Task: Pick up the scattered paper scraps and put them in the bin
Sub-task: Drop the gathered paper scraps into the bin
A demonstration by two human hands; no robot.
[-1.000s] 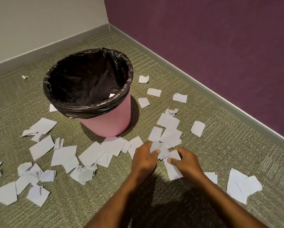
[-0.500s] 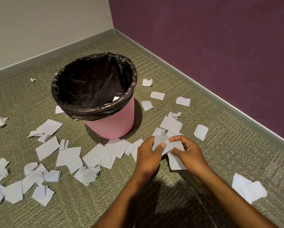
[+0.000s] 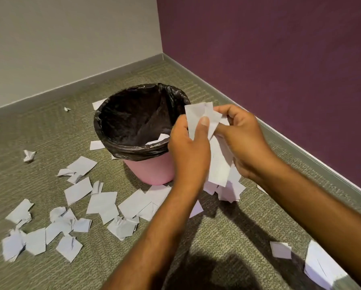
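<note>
Paper scraps [image 3: 219,164], one white bunch: gripped between both hands, raised above the carpet [image 3: 227,237], just right of the bin [image 3: 152,170] and level with its rim. Left hand [image 3: 189,151]: curled round the bunch, thumb pressed flat on the top sheet. Right hand [image 3: 244,139]: fingers curled, pinching the same bunch from the other side. Bin: pink, upright, lined with a black bag [image 3: 133,114]; one white scrap [image 3: 159,138] inside, against the near wall. Loose scraps [image 3: 102,203]: scattered on the carpet left of and in front of the bin, some crumpled. Further pieces [image 3: 319,266] at lower right, beside the right forearm.
</note>
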